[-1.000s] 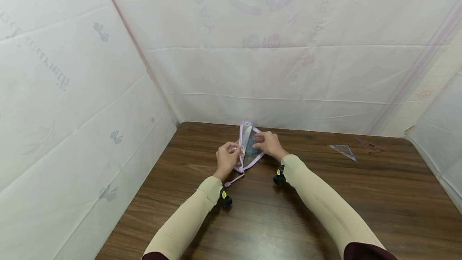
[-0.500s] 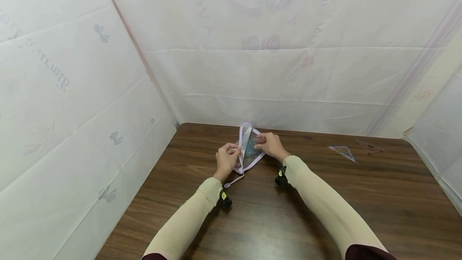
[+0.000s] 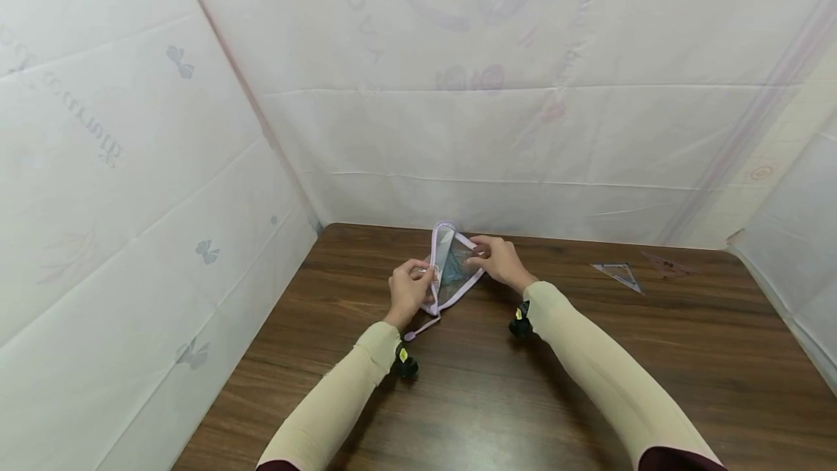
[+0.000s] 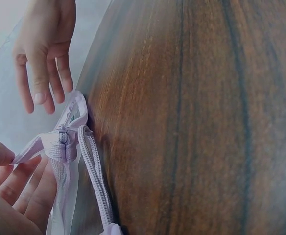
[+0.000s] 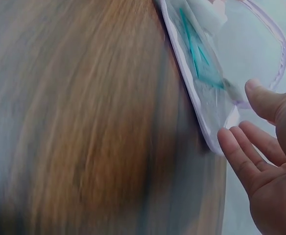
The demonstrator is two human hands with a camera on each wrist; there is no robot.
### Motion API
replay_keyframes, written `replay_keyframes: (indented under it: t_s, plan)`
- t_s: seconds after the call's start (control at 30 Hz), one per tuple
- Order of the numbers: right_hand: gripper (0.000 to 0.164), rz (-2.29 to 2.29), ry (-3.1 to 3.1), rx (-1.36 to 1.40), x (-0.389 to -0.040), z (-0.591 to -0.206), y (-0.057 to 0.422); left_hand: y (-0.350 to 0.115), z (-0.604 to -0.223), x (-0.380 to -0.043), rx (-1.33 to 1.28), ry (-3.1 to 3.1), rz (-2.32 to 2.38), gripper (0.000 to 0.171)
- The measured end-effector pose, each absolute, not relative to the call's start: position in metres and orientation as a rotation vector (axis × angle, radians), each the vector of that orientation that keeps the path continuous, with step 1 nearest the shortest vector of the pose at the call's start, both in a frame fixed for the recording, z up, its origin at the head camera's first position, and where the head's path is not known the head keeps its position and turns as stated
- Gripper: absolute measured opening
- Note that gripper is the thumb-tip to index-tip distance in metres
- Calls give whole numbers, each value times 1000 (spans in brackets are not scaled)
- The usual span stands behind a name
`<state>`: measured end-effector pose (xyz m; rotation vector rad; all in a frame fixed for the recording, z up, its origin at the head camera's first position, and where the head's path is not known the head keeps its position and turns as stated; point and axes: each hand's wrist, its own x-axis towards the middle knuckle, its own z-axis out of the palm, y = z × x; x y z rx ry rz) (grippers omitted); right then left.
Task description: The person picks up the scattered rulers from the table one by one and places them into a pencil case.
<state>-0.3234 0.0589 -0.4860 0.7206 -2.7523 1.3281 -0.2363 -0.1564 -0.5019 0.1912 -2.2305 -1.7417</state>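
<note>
A see-through zip pouch (image 3: 463, 292) with lilac edging stands spread at its mouth near the table's back edge. My left hand (image 3: 407, 289) pinches the edging on its left side, beside the zip slider (image 4: 62, 137). Inside the pouch lies a teal set square (image 5: 209, 81), seen through the clear wall. My right hand (image 3: 500, 262) is at the pouch's right edge, thumb and fingers apart with nothing between them in the right wrist view. A lilac cord (image 4: 96, 181) hangs from the zip end toward the table.
Farther right on the wooden table (image 3: 523, 384) lie a clear bluish set square (image 3: 620, 275) and a reddish one (image 3: 665, 265). A white printed sheet (image 3: 418, 151) rises like a wall behind the table's back edge and along both sides.
My right hand has drawn back slightly to the right, away from the teal set square. The left hand keeps its pinch on the edging, and the pouch stays in nearly the same place.
</note>
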Motion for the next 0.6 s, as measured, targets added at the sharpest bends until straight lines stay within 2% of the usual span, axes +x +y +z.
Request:
replay_keyframes:
  t_s: [0.6]
  plan:
    - [57,1172,-2786,785,-327,-475,112,-156,-502,-236,195,-2247,-1735,6]
